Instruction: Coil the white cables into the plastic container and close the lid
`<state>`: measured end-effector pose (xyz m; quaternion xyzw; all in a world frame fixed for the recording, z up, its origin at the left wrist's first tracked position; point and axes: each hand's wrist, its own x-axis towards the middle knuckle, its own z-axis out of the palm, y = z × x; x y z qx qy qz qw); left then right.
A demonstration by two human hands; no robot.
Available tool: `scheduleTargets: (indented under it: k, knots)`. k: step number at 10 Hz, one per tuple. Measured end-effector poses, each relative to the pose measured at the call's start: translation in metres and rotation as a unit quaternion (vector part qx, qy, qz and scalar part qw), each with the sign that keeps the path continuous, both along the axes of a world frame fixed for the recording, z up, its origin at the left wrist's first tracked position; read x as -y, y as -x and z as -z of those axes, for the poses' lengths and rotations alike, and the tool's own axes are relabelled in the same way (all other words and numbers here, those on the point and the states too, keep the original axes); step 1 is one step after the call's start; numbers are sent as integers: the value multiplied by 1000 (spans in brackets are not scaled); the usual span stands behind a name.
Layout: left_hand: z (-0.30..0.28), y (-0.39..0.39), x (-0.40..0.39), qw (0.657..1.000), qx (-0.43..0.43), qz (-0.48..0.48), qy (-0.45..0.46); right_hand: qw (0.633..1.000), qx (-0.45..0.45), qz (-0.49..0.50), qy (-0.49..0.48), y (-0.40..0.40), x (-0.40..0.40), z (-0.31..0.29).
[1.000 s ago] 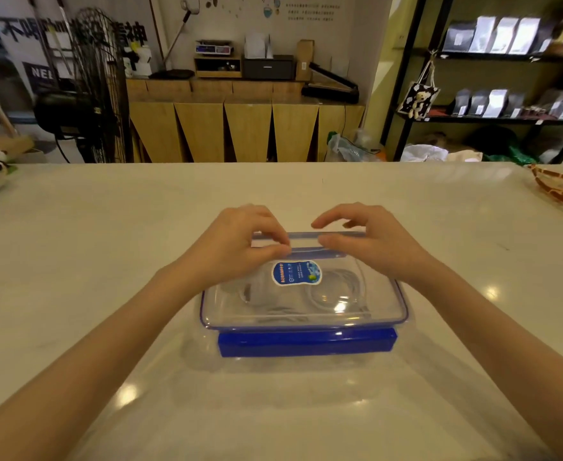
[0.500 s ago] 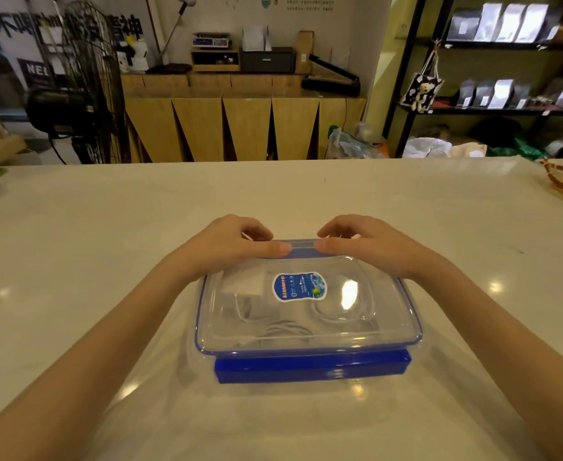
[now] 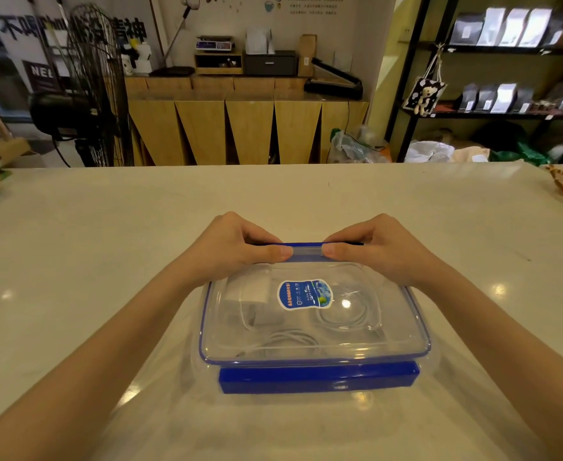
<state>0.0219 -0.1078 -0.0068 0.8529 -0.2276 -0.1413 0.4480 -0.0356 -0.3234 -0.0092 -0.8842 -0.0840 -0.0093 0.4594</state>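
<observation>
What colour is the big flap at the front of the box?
The front flap is solid blue, clearest in the head view.

On the pale table (image 3: 107, 244), the left hand (image 3: 230, 247) and right hand (image 3: 383, 249) pinch the clear container's (image 3: 306, 390) blue latch (image 3: 306, 245) at twelve o'clock; white cables (image 3: 343, 316) lie coiled under the lid (image 3: 389, 334).

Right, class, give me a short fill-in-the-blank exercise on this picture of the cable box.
1. Both hands, left hand and right hand, press the ____ edge of the lid.
2. The sticker on the lid is mainly ____.
3. The white cables lie ____ the container.
4. The container's near latch is coloured ____.

Missing words: far; blue; inside; blue
</observation>
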Motion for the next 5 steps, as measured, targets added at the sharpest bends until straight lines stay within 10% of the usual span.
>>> scheduleTargets:
  k: [3,5]
  knots:
    - [-2,-14,-8,999,43,-22,-16,993,65,52,80,-15,-15,-1]
    - [-28,-17,-12,961,257,-98,-31,955,271,117,38,4,-5,-49]
